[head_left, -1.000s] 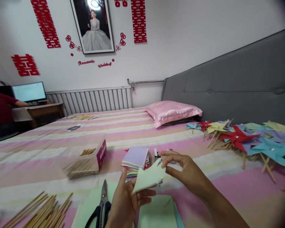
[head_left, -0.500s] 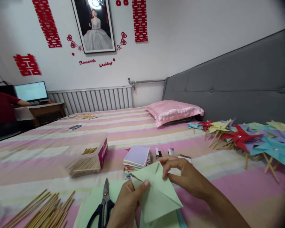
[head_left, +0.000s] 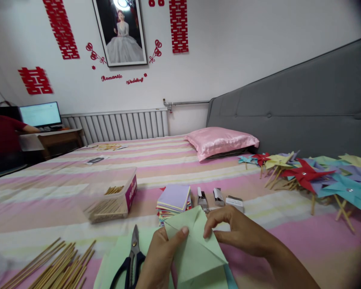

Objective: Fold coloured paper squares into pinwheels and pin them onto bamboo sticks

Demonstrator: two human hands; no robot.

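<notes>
Between my hands is a light green paper square with cuts running in from its corners. My left hand grips its left side, thumb pressed on top near the middle. At the upper right, the fingers of my right hand are closed on a corner flap of the same paper. Scissors with dark handles lie on green sheets left of my left hand. Behind the paper sits a stack of coloured paper squares. Small boxes stand just beyond my right hand.
Thin wooden sticks lie at the front left; a clear plastic box holds more. Finished paper pinwheels cluster at the right by the grey headboard. A pink pillow lies farther back. A person in a red top is at a desk.
My right hand has shifted slightly down, and the corner flap it holds is bent further inward. The green paper has tilted a little. My left hand keeps its grip.
</notes>
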